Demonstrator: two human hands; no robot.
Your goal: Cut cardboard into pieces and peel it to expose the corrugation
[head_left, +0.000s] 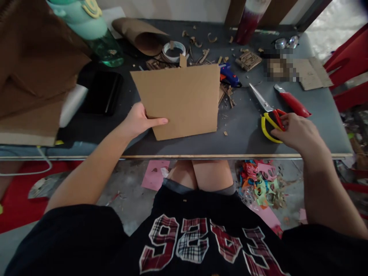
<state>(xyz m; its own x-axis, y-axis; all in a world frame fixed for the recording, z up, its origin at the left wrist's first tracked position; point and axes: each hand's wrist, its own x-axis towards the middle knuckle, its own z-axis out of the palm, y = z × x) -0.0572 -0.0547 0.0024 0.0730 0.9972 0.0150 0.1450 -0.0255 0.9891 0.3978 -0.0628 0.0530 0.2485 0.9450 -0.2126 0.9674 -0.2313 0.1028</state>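
Note:
A flat piece of brown cardboard (184,99) is tilted up over the middle of the dark table. My left hand (140,120) grips its left edge, with the thumb lying on the near face and the other fingers hidden behind. To the right, my right hand (297,130) has its fingers closed on the handles of a pair of scissors (266,105), one loop yellow and one red. The blades point away from me to the upper left. Just beyond that hand lies a red utility knife (294,102).
Behind the cardboard are a roll of tape (174,50), a blue glue gun (230,74), a rolled cardboard tube (143,36) and scattered scraps. A green bottle (94,36) and a black case (103,94) stand left. A red bottle (250,23) and glasses (286,42) are at the back right.

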